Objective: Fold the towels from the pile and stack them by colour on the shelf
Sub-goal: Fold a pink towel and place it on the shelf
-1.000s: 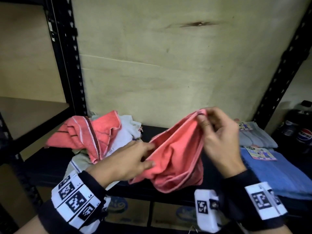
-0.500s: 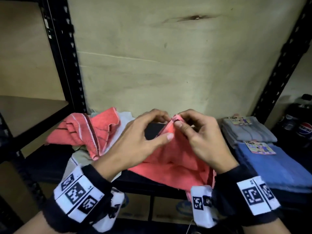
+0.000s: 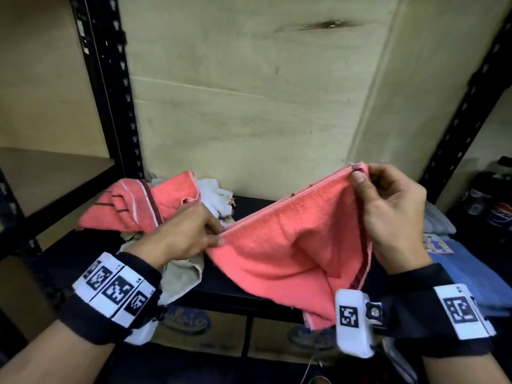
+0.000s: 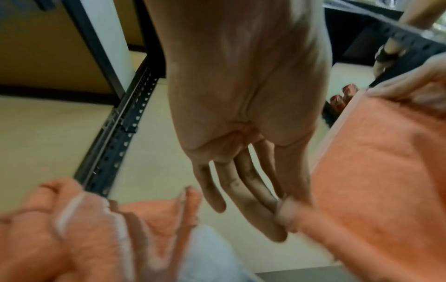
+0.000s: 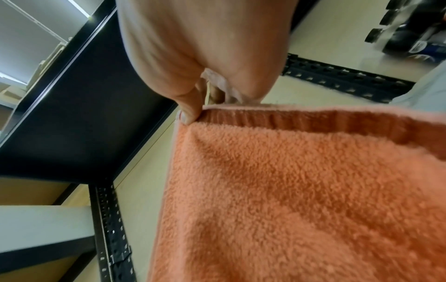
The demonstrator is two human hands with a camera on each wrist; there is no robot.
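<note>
A coral-pink towel (image 3: 291,245) hangs stretched in the air between my hands, above the front of the black shelf (image 3: 249,202). My right hand (image 3: 388,206) pinches its upper right corner, thumb on the near side. My left hand (image 3: 188,234) pinches the hem lower down at the left, thumb against fingers. The left wrist view shows that pinch on the towel's edge (image 4: 299,215). In the right wrist view the thumb (image 5: 190,112) presses the corner of the towel (image 5: 289,190). The unfolded pile (image 3: 144,206) lies behind my left hand.
A striped pink towel tops the pile, with white (image 3: 213,195) and beige (image 3: 182,273) cloths under it. Folded blue towels (image 3: 465,278) and grey ones (image 3: 437,220) with labels lie at the right. Black uprights (image 3: 110,92) frame the bay. Cardboard boxes (image 3: 194,328) sit below, bottles (image 3: 498,206) far right.
My hands were together at the towel's corner half a second ago. They have drawn apart: the right rose to the right, the left slid down-left along the hem, spreading the towel.
</note>
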